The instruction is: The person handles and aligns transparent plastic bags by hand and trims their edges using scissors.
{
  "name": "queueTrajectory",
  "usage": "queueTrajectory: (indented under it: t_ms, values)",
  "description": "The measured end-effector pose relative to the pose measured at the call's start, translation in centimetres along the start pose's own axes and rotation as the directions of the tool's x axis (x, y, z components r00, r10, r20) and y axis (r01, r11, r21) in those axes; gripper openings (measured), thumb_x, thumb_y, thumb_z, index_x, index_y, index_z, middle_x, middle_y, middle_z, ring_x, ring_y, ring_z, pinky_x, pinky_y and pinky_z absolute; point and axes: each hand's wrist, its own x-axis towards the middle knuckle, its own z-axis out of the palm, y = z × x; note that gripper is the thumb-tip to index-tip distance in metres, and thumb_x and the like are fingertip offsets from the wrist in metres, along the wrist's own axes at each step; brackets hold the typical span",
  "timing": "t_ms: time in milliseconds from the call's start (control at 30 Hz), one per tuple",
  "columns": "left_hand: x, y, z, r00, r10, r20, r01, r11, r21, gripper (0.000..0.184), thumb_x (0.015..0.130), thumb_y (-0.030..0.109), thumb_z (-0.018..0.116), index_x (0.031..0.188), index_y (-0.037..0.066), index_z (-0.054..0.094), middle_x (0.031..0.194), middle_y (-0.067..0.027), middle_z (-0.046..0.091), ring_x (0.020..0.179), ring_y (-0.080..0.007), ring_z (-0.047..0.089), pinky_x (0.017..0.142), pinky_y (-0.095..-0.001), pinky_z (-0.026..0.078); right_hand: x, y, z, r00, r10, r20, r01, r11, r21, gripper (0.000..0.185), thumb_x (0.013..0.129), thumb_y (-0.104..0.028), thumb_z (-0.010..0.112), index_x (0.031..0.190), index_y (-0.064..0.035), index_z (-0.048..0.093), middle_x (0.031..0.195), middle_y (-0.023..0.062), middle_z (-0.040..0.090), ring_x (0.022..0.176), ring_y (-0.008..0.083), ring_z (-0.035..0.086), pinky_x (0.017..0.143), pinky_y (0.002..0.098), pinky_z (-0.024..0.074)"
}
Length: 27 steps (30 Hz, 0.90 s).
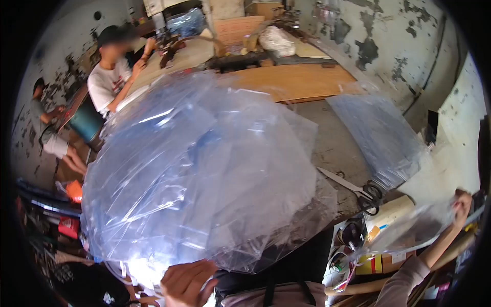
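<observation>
A large heap of clear, bluish plastic sheets (255,153) spreads over the worktable in front of me. My left hand (189,282) is at the near edge of the heap, its fingers loosely bent and the thumb apart, with nothing visible in it. Out to the right, my raised right hand (462,207) is closed on one clear plastic sheet (409,227), which hangs slanting down toward the table's side. Scissors (355,189) with black handles lie between the heap and a neat stack of clear plastic (381,135) on the right.
A co-worker in a white shirt (105,84) sits at the far left side of the table; another person (48,123) is farther back. A wooden board (296,82) lies at the back. Below right are a cardboard roll (391,209) and a yellow box (369,264).
</observation>
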Motion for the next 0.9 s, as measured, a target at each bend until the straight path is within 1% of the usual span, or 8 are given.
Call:
queueTrajectory:
  t_ms: [67,167,333,400,433,600,800,900]
  values:
    - [0.0,-0.5,-1.1,0.999,0.014,0.041,-0.016,0.998,0.062,0.023,0.073,0.005,0.068,0.095,0.002,0.065,0.093,-0.0105,0.066,0.085,-0.0256,0.063,0.075,-0.0341,0.048,0.4,0.0,-2.3,0.867,0.251,-0.431,-0.203,0.967,0.155,0.048,0.079,-0.049,0.062,0.102,-0.0065,0.062,0.076,-0.0025,0.050,0.065,0.0069,0.043,0.061,0.0217,0.0306]
    - [0.9,-0.6,-3.4,0.993,-0.023,0.115,0.000,0.981,0.192,0.023,0.076,0.009,0.066,0.098,0.003,0.064,0.094,-0.0104,0.065,0.085,-0.0263,0.062,0.076,-0.0356,0.048,2.2,1.1,-4.9,0.286,0.555,-0.781,-0.262,0.829,0.494,0.051,0.086,-0.042,0.056,0.123,-0.0079,0.050,0.108,-0.0011,0.052,0.094,0.0100,0.047,0.084,0.0256,0.0354]
    - [4.0,-1.2,-6.8,0.962,-0.097,0.254,-0.030,0.889,0.456,0.032,0.078,0.023,0.066,0.105,0.006,0.062,0.104,-0.0083,0.063,0.095,-0.0288,0.058,0.085,-0.0379,0.044,3.0,8.2,0.5,0.437,0.688,-0.580,-0.114,0.682,0.723,0.024,0.094,-0.021,0.048,0.112,-0.0072,0.055,0.073,-0.0052,0.049,0.063,0.0053,0.048,0.057,0.0157,0.0408]
    - [6.2,-2.6,-6.7,0.993,0.028,0.119,-0.082,0.876,0.476,0.026,0.072,0.018,0.067,0.092,0.003,0.062,0.089,-0.0114,0.063,0.082,-0.0318,0.056,0.075,-0.0409,0.042,7.9,5.5,7.3,0.290,0.765,-0.574,-0.108,0.623,0.775,0.017,0.094,-0.020,0.048,0.100,-0.0057,0.055,0.064,-0.0055,0.042,0.053,0.0040,0.039,0.049,0.0171,0.0343]
    - [7.8,-4.9,-7.4,0.970,0.186,0.156,-0.241,0.811,0.533,0.028,0.074,0.022,0.068,0.096,0.005,0.062,0.091,-0.0135,0.057,0.069,-0.0260,0.056,0.066,-0.0367,0.044,6.4,8.2,8.0,0.483,0.740,-0.469,-0.168,0.603,0.780,0.013,0.092,-0.015,0.048,0.097,-0.0047,0.055,0.068,-0.0026,0.045,0.056,0.0061,0.042,0.053,0.0191,0.0381]
    - [16.0,-11.8,-7.3,0.993,0.108,-0.041,-0.049,0.719,0.693,0.041,0.078,0.017,0.062,0.116,0.005,0.053,0.099,-0.0142,0.060,0.093,-0.0351,0.055,0.089,-0.0431,0.039,10.3,4.1,13.9,0.334,0.831,-0.444,-0.500,0.556,0.664,0.022,0.089,-0.017,0.051,0.100,0.0029,0.052,0.071,0.0036,0.051,0.054,0.0081,0.050,0.043,0.0201,0.0384]
    - [21.8,-23.3,-2.4,0.966,0.135,-0.219,0.028,0.790,0.612,0.063,0.079,0.031,0.064,0.131,0.005,0.040,0.101,-0.0197,0.060,0.095,-0.0367,0.056,0.088,-0.0452,0.040,8.5,5.6,13.3,0.499,0.808,-0.312,-0.710,0.588,0.387,0.025,0.088,-0.020,0.055,0.096,0.0030,0.054,0.061,0.0062,0.052,0.041,0.0102,0.049,0.035,0.0218,0.0366]
    - [21.9,-24.3,-1.2,0.934,-0.358,0.002,0.333,0.870,0.362,0.060,0.081,0.044,0.060,0.122,0.002,0.049,0.088,-0.0222,0.062,0.085,-0.0364,0.060,0.080,-0.0449,0.045,8.7,3.1,13.0,0.435,0.780,-0.450,-0.860,0.508,0.049,0.031,0.088,-0.027,0.057,0.084,0.0039,0.056,0.055,0.0057,0.050,0.040,0.0110,0.049,0.035,0.0238,0.0369]
